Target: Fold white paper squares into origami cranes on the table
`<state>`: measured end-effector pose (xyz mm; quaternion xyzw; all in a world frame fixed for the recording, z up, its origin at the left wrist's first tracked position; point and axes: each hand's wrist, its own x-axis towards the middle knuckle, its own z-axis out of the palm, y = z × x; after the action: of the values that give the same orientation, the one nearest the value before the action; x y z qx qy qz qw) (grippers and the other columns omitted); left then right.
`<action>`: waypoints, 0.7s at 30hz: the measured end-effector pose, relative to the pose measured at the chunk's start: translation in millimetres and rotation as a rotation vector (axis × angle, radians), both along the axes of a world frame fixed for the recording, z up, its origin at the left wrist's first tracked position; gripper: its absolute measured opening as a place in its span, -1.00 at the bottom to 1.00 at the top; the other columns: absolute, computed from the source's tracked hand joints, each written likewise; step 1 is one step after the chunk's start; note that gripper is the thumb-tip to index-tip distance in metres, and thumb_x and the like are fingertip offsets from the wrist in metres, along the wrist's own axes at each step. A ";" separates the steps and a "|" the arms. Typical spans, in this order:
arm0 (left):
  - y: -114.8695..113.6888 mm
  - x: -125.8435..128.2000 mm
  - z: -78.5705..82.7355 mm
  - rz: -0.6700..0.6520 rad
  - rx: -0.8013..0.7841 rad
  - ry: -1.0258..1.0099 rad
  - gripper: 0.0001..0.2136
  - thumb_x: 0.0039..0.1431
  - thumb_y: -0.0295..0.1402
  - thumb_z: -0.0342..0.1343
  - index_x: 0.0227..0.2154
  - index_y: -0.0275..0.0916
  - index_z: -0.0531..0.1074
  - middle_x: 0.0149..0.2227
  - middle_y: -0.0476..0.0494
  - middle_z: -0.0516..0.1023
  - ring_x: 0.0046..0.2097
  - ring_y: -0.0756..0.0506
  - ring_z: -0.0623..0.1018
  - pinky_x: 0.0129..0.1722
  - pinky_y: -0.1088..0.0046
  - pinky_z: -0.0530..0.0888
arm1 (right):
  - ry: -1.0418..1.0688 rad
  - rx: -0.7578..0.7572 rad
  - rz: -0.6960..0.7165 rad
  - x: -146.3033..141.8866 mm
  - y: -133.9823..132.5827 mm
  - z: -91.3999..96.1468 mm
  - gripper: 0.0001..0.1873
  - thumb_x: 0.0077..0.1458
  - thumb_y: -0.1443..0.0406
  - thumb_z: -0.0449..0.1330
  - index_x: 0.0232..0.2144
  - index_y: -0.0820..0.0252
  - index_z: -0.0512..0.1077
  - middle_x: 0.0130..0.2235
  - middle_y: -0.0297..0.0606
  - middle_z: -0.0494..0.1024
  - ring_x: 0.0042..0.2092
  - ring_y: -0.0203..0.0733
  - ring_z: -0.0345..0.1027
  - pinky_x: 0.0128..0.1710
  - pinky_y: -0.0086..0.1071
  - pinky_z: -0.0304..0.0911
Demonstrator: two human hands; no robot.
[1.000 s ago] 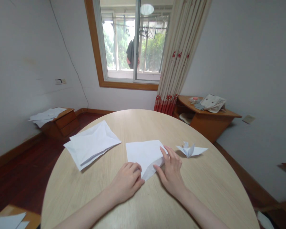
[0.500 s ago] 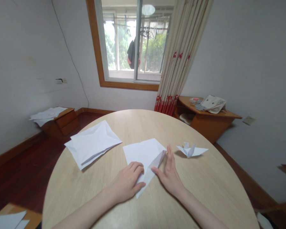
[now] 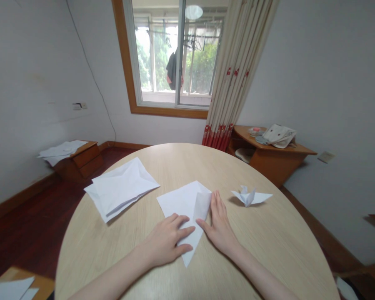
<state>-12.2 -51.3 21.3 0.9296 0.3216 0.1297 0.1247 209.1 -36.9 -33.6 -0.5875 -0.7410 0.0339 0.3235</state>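
Note:
A white sheet of paper (image 3: 178, 199) lies on the round table, its right side folded inward as a flap and its narrow point facing me. My left hand (image 3: 168, 239) rests on the lower left of the sheet with fingers spread, pressing it to the tabletop. Along the folded right edge lies my right hand (image 3: 218, 227), its fingers stretched out and the thumb on the flap. To the right of that hand stands a folded paper crane (image 3: 248, 196) with its wings out.
A stack of creased white paper (image 3: 121, 187) lies on the left of the round wooden table (image 3: 268, 254). Beyond it are a low cabinet (image 3: 86, 158) with papers on top and, at the right, a corner desk (image 3: 275, 160) holding a cloth bag (image 3: 280, 136).
The right flap has been laid over flatter toward the middle. The sheet has turned slightly and shifted left, and my right hand has moved a little left with it. My left fingers have spread.

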 end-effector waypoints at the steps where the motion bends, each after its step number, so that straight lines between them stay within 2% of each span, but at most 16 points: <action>1: 0.2 -0.2 0.1 -0.003 0.001 0.008 -0.62 0.26 -0.13 0.02 0.09 -0.11 0.33 0.09 -0.22 0.35 0.00 -0.25 0.37 -0.03 0.16 0.38 | -0.003 -0.016 0.006 -0.1 -0.3 0.5 -0.03 0.17 0.16 0.09 0.31 0.14 -0.52 0.36 0.08 -0.33 0.36 0.08 -0.49 0.25 0.13 -0.19; 10: 1.3 -0.6 -0.6 -0.010 0.066 0.058 -0.60 0.25 -0.14 0.05 0.10 -0.12 0.31 0.06 -0.21 0.36 -0.03 -0.24 0.38 -0.07 0.16 0.40 | -0.004 -0.123 0.069 1.1 -4.1 8.5 -0.03 0.14 0.20 0.10 0.31 0.06 -0.51 0.38 -0.07 -0.34 0.36 -0.03 -0.51 0.28 0.04 -0.27; 21: 4.5 -0.9 1.7 -0.012 0.054 0.079 -0.54 0.21 -0.09 0.08 0.12 -0.16 0.28 0.03 -0.23 0.37 -0.04 -0.24 0.36 -0.06 0.16 0.38 | 0.007 -0.109 0.099 6.0 -2.0 4.1 -0.10 0.16 0.16 0.08 0.33 0.07 -0.40 0.36 -0.05 -0.17 0.36 0.05 -0.35 0.27 0.06 -0.22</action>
<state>-13.1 -46.8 23.0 0.9391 0.3169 0.1006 0.0875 215.1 -38.9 -29.5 -0.5668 -0.7649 0.0920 0.2918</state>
